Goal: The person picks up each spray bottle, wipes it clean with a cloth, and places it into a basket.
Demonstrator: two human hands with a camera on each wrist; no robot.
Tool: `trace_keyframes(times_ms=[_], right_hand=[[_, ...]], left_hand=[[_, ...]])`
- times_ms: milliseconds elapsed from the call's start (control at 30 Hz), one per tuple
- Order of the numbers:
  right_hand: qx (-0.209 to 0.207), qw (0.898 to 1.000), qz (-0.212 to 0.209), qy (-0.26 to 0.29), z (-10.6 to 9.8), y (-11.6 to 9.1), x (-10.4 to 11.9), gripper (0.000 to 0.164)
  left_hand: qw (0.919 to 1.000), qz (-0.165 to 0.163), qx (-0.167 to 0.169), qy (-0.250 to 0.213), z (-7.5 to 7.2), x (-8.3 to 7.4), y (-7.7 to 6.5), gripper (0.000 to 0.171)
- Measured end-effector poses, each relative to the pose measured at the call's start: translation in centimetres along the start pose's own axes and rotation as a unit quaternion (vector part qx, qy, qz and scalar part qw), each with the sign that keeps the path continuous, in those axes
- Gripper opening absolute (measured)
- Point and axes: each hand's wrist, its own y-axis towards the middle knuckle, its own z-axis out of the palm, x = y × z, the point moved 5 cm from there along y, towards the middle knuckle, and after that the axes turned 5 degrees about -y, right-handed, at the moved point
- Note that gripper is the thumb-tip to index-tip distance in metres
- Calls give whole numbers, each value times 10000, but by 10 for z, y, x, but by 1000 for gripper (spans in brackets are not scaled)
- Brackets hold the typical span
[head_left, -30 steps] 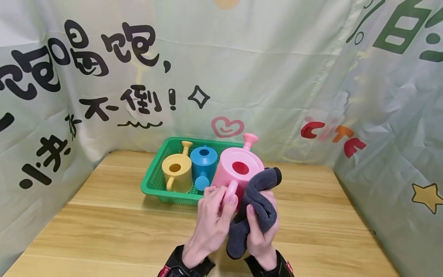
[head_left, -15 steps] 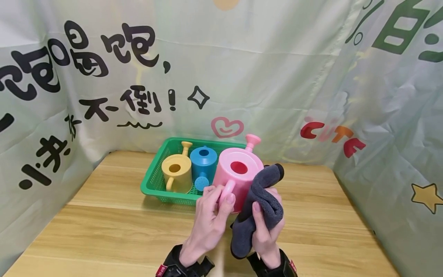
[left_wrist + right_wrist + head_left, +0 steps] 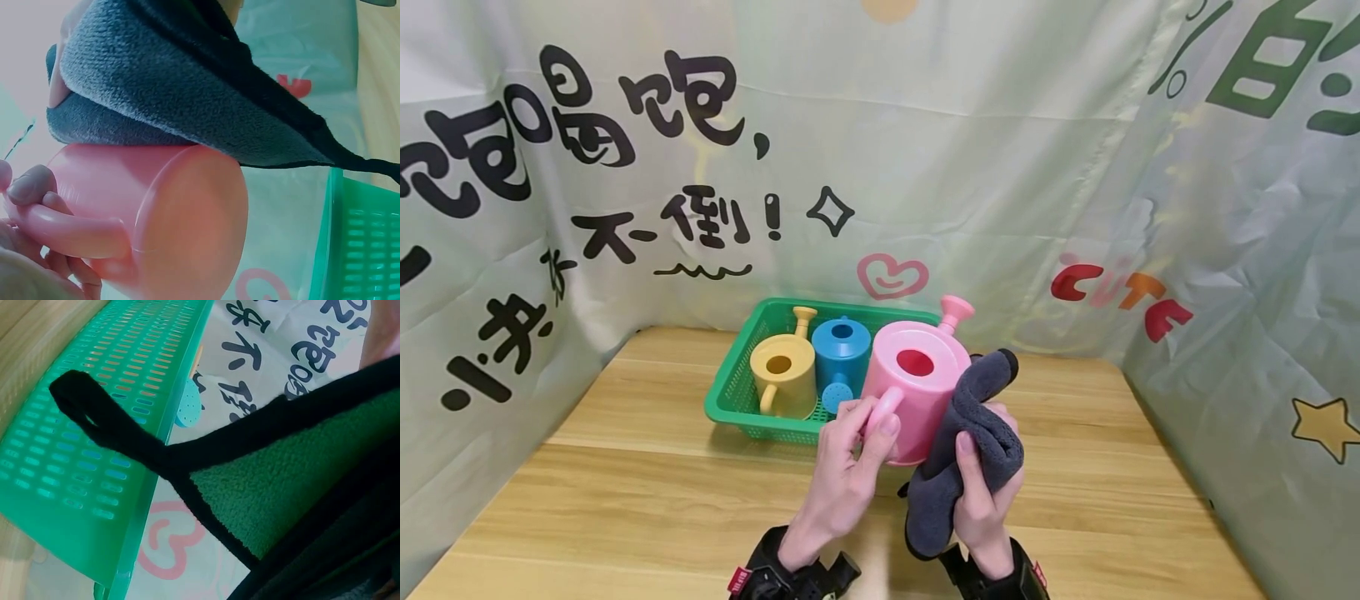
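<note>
My left hand (image 3: 838, 483) grips the handle of a pink watering can (image 3: 917, 408), its fingers and thumb round the loop. The can hangs above the table in front of the basket, its spout pointing back and right. On its right side lies a bunched dark grey cloth (image 3: 932, 504), held by my right hand (image 3: 983, 508) with the thumb on top. In the left wrist view the cloth (image 3: 187, 81) touches the side of the can (image 3: 187, 219). The right wrist view shows the cloth's black hanging loop (image 3: 78, 403); the right fingers are largely hidden there.
A green basket (image 3: 730, 412) stands at the back of the wooden table (image 3: 647, 500). In it are a yellow watering can (image 3: 793, 387) and a blue one (image 3: 842, 354). A printed curtain (image 3: 985, 183) closes off the back and sides.
The pink can's spout has swung right and slightly lower as the can turns. My left hand has shifted a little left with the handle; the right hand and cloth have moved slightly right.
</note>
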Motion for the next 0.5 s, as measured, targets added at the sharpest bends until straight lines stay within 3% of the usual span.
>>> trace_keyframes(times_ms=[233,500], right_hand=[[48,9999,73,74,-1,2,-1,34],[-9,9994,300,186,-3,3,-3,29]], left_hand=[[9977,-71,274,-619,-3,0,3,21],[9871,-271,537,-1481,-9,0,7,22]])
